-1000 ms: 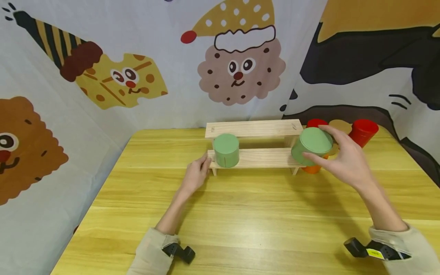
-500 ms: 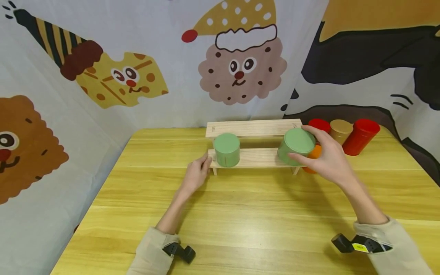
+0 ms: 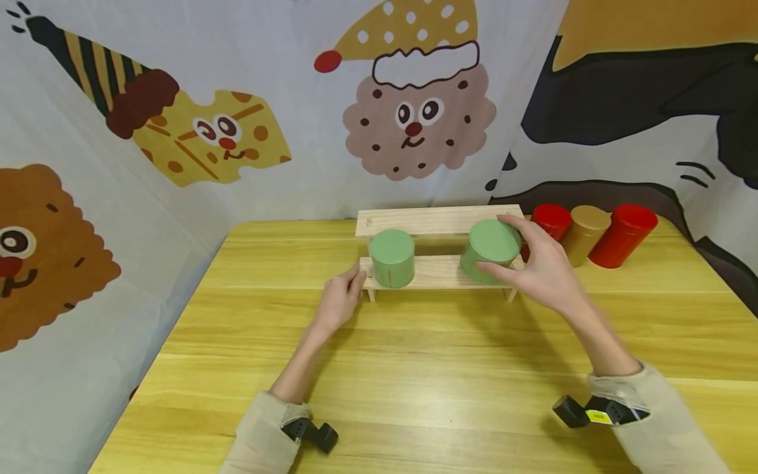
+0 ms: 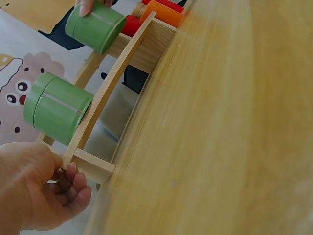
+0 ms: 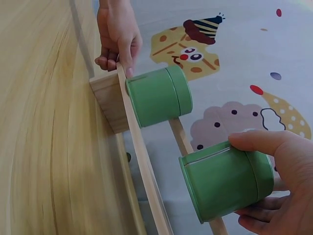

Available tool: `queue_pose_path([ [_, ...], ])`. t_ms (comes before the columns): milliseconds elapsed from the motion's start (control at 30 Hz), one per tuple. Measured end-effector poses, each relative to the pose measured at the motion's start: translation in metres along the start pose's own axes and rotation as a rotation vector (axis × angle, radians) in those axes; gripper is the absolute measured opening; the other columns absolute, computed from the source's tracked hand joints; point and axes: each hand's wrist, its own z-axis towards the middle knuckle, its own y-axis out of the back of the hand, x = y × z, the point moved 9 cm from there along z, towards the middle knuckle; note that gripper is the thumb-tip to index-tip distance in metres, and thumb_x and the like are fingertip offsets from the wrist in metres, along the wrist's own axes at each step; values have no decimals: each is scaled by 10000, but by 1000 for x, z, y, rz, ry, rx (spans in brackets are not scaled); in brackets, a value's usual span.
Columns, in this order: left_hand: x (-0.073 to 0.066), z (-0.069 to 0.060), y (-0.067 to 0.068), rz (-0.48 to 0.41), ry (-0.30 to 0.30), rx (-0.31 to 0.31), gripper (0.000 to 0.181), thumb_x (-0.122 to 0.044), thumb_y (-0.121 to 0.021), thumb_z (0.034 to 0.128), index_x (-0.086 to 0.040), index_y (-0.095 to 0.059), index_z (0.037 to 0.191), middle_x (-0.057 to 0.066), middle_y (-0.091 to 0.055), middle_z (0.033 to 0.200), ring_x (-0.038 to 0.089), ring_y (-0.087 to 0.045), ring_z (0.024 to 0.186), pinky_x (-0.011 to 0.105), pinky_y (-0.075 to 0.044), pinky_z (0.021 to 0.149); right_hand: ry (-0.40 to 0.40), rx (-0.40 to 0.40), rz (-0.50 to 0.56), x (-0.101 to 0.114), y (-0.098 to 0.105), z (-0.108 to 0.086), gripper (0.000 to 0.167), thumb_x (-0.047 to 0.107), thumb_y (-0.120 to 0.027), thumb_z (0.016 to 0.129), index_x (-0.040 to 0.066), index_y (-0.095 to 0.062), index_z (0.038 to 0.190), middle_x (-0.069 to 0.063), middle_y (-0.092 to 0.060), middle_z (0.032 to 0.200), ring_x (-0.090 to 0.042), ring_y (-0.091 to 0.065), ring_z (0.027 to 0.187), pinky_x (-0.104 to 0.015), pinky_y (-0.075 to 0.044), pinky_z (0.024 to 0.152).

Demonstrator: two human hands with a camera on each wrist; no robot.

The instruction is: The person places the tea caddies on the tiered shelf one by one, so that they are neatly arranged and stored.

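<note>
1. A two-step wooden stand (image 3: pixel 438 271) sits on the yellowish tabletop (image 3: pixel 414 368), near its far edge.
2. The left hand (image 3: pixel 336 303) grips the left end of the lower step.
3. Just beside that hand, a green canister (image 3: pixel 393 260) stands upright at the left end of the same step.
4. The right hand (image 3: pixel 547 273) holds a second green canister (image 3: pixel 493 247) between thumb and fingers at the step's right part; whether it touches the board cannot be told.
5. To the stand's right, a tan canister (image 3: pixel 583 237) stands between two red canisters (image 3: pixel 624 237).
6. Behind hangs a white cloth (image 3: pixel 308 39) with cartoon prints.
</note>
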Motion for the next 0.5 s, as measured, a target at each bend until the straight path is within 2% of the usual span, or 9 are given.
queue_pose_path([
  [100,0,0,0,6,-1,-4,504,-271,-424,1113,26,-384,1518,169,-590,721,116,-395,512,224,-337,435,-8,7,23,3,-5,4,796,302,-870,809,58,-488,1464,-154,-585,1263,-282,-515,938,-372,-441,767],
  [200,-1,0,1,8,-3,-4,498,-268,-421,1114,19,-388,1520,172,-592,723,117,-399,514,224,-340,434,-24,14,50,6,-9,8,809,304,-870,809,61,-478,1474,-173,-557,1352,-338,-536,1071,-509,-466,870],
  [267,-1,0,1,10,-5,-3,495,-265,-420,1114,16,-389,1520,167,-596,729,117,-405,517,225,-342,436,-27,13,61,8,-12,10,808,292,-872,806,56,-479,1471,-181,-542,1383,-361,-529,1136,-555,-457,917],
  [500,-1,0,0,5,1,0,498,-259,-426,1112,24,-383,1521,167,-610,757,117,-410,523,222,-341,436,-4,6,83,17,-25,18,799,262,-885,793,32,-495,1451,-184,-548,1389,-353,-536,1143,-526,-457,934],
])
